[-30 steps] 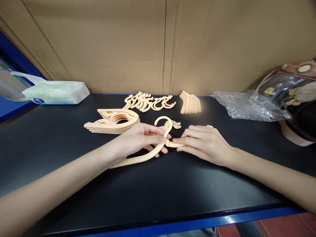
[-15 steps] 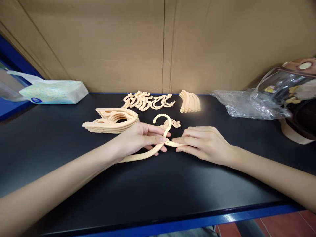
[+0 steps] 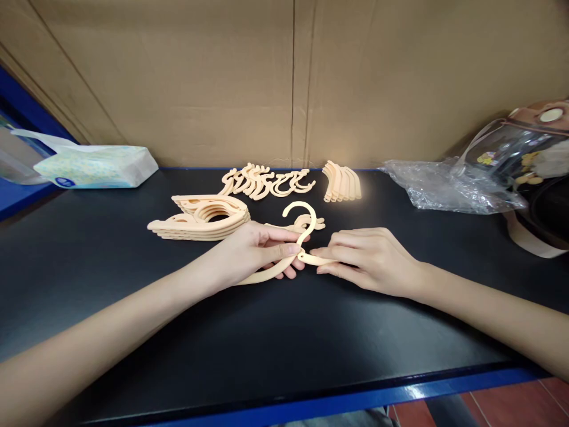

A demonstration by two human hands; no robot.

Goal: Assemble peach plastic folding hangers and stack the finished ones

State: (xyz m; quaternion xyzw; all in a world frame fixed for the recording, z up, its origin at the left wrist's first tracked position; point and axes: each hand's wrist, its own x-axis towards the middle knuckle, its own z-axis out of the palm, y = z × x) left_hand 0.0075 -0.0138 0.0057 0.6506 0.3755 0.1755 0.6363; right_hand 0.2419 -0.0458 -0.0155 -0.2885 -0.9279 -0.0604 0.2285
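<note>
Between both hands is a cream plastic folding hanger, its curved hook (image 3: 312, 216) pointing up. My left hand (image 3: 260, 252) pinches it at the centre joint, with one curved arm (image 3: 267, 274) running down and left under the palm. In my right hand (image 3: 371, 259), the fingers close on the hanger's other arm (image 3: 315, 260), which meets the joint; its outer end is hidden by the hand. Just behind the hook lie more cream pieces (image 3: 306, 223), partly covered. A stack of folded hangers (image 3: 200, 225) sits beyond my left wrist.
Loose hooks (image 3: 253, 181) and a row of curved arms (image 3: 342, 182) lie along the back of the black table (image 3: 284, 356). At the left stands a tissue pack (image 3: 98, 166). Crumpled clear plastic (image 3: 453, 187) and a clear bottle (image 3: 524, 154) are at the right, cardboard behind.
The hook and left arm of the hanger have tilted clockwise, the hook's top shifting right. My left hand turned slightly with it; my right hand stays in place.
</note>
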